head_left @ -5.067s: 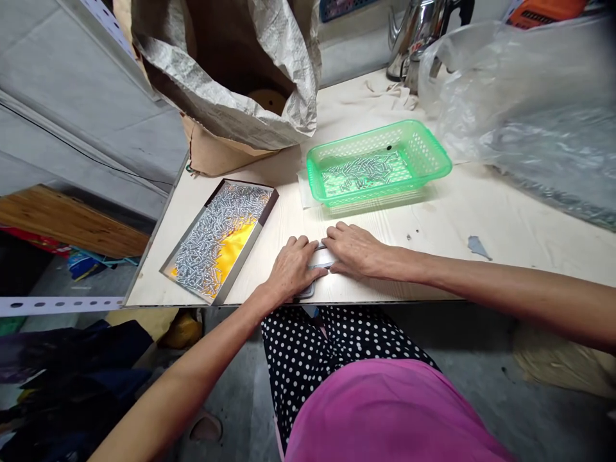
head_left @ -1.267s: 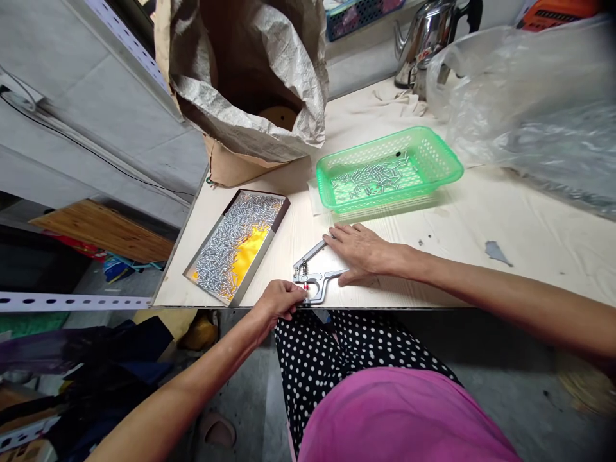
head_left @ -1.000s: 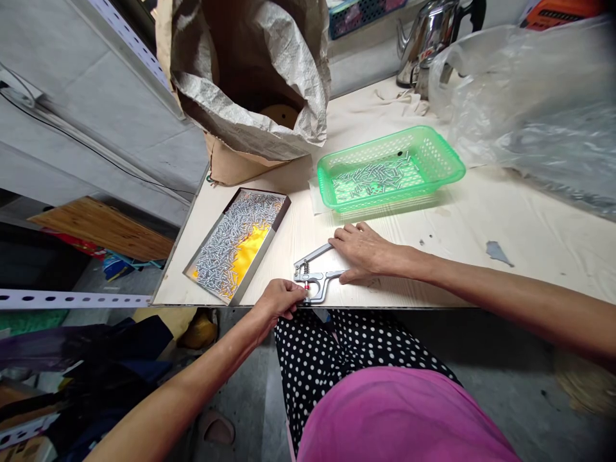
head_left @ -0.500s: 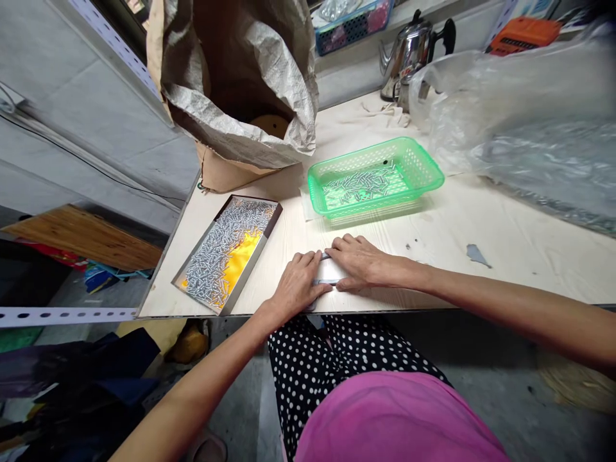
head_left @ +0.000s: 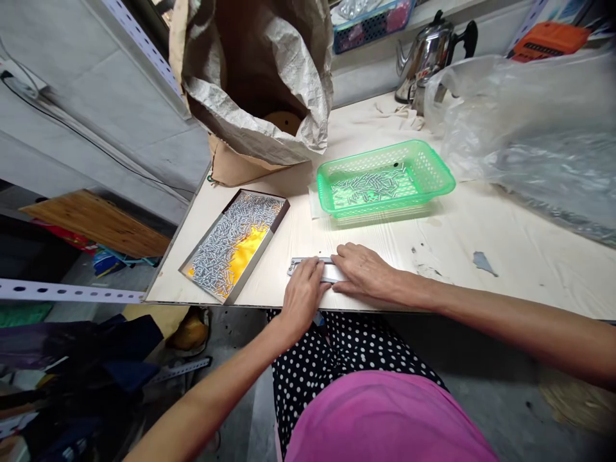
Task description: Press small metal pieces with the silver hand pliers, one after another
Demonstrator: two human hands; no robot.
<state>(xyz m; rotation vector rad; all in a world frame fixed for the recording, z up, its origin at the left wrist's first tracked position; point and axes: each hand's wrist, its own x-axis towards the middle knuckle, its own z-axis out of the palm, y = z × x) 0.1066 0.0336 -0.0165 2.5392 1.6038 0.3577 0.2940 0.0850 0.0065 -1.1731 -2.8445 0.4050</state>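
A narrow, flat grey metal frame (head_left: pixel 292 265) lies on the table near its front edge. White shows in its middle between two long rails; I cannot tell whether this is a plate or the tabletop. My left hand (head_left: pixel 304 290) is closed over the frame, a little right of its left end, which sticks out past the fingers. Gripping the right part, my right hand (head_left: pixel 363 273) has its fingers on the far rail and its thumb along the near one. The frame's right end is hidden under this hand.
A shallow box (head_left: pixel 235 289) of small metal pins stands left of my hands. Behind them is a green basket (head_left: pixel 436 183) with more pins. A large sack (head_left: pixel 269 157) stands at the back left, a clear plastic bag (head_left: pixel 534 141) at the right, a metal kettle (head_left: pixel 426 54) behind.
My left hand has shifted along the frame, so its left end now shows beyond the fingers. The right hand keeps its grip. The whole view has swung slightly left.
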